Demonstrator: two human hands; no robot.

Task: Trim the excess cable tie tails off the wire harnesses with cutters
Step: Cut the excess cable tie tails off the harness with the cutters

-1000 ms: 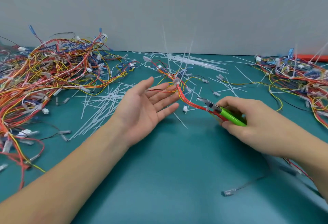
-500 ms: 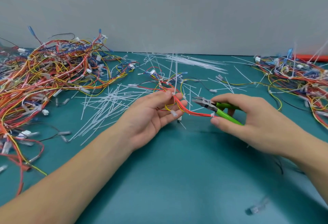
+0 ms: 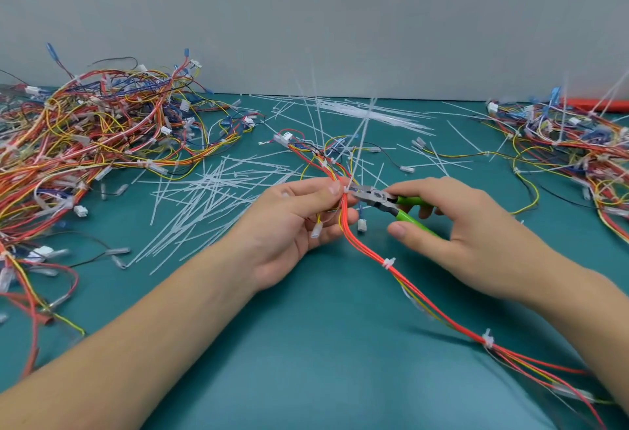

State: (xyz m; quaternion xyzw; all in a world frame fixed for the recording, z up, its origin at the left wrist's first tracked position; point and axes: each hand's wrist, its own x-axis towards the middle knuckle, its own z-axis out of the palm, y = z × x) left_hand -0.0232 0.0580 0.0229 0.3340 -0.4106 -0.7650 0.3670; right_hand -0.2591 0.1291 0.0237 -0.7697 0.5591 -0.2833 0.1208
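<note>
Since a second ago the left hand has gone from lying flat and open on the mat to lifting the harness, while the right hand has brought the cutters up to the tie at the left fingertips.

Taking that gripped harness as the landmark, and working from big to small: the mat lies under it, giving a plain teal ground on which white ties stand out. Far to its left sprawls the largest heap of harnesses; far to its right sits a smaller heap. One is likely the waiting stock and the other the finished lot, though I cannot tell which is which. Just left of and beyond the harness lie loose cut tails, probably dropped where they fell.

The left hand curls round the red and yellow wires, thumb and forefinger pinching them just beside the tie, presumably to steady it and hold the tail upright, clear of the wires. The right hand wraps the green handles, which stand slightly spread; the jaws sit at the tie's head, seemingly to cut flush. Two trimmed ties sit farther down the same harness.
</note>
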